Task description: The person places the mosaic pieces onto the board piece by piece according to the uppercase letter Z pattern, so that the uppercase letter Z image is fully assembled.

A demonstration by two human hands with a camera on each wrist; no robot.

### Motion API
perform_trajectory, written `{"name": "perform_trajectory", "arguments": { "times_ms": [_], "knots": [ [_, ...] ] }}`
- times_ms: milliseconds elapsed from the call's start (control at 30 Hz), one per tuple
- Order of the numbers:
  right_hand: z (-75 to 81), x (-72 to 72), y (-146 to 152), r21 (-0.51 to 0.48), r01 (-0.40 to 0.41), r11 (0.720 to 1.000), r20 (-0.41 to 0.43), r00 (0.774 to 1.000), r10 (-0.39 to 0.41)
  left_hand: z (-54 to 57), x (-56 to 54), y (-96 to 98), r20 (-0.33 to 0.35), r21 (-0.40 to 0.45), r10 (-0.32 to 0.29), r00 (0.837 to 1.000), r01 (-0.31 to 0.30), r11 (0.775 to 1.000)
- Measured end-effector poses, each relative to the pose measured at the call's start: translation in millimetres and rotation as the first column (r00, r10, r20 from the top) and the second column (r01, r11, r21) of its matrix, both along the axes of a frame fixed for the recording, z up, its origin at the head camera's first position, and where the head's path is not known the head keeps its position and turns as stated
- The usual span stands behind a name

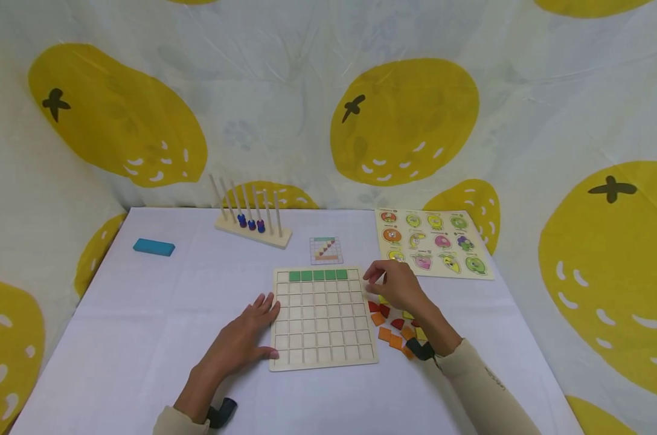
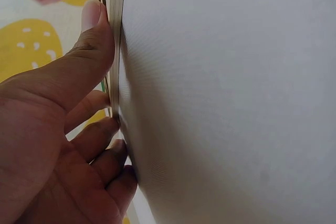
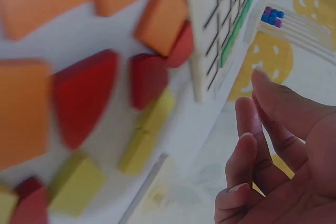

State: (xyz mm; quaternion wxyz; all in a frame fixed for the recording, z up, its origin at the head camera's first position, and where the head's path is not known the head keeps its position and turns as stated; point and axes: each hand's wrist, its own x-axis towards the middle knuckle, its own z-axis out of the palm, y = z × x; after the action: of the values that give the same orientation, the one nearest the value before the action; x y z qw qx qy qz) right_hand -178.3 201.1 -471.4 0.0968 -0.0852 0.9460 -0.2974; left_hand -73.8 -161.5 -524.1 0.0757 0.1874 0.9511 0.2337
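A wooden grid board (image 1: 325,326) lies flat on the table, with a row of several green squares (image 1: 319,275) in its top row. My left hand (image 1: 241,338) rests at the board's left side, thumb and fingers spread along the edge. Just beyond the upper right corner hovers my right hand (image 1: 396,287), fingers loosely bent. In the right wrist view, nothing shows between its thumb (image 3: 283,98) and fingers. Below it are scattered loose pieces: orange squares (image 1: 384,333), red rounded-edge pieces (image 3: 86,95) and yellow pieces (image 3: 77,183); the right hand and forearm partly hide them.
Behind the board lies a small pattern card (image 1: 326,258). A wooden peg stand (image 1: 252,234) with blue and purple beads stands back left. A teal block (image 1: 154,247) lies at far left. At back right is a fruit picture board (image 1: 432,257). Patterned cloth (image 1: 285,90) hangs behind the table.
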Motion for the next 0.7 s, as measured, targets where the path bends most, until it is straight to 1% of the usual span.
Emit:
{"name": "perform_trajectory", "arguments": {
  "times_ms": [167,300,400,533,700],
  "knots": [
    [-9.9,10.5,14.2,0.023,0.000,1.000,0.081,0.997,-0.002,1.3,0.6,1.3,0.009,0.002,0.013,1.000,-0.013,1.000],
    [-16.4,16.5,16.2,0.036,-0.017,0.999,0.110,0.994,0.013,1.5,1.8,1.5,0.003,0.004,0.022,1.000,-0.022,1.000],
    [-19.7,20.2,13.9,0.054,-0.035,0.998,0.108,0.994,0.029,1.2,1.9,1.5,0.005,0.004,0.024,1.000,-0.024,1.000],
    [-21.7,22.5,10.5,0.081,-0.037,0.996,0.082,0.996,0.030,0.6,1.2,1.3,0.011,-0.002,0.024,1.000,-0.024,1.000],
    [-22.5,22.0,11.2,0.070,-0.023,0.997,0.074,0.997,0.018,0.9,0.3,1.5,0.006,0.007,0.014,1.000,-0.014,1.000]
  ]
}}
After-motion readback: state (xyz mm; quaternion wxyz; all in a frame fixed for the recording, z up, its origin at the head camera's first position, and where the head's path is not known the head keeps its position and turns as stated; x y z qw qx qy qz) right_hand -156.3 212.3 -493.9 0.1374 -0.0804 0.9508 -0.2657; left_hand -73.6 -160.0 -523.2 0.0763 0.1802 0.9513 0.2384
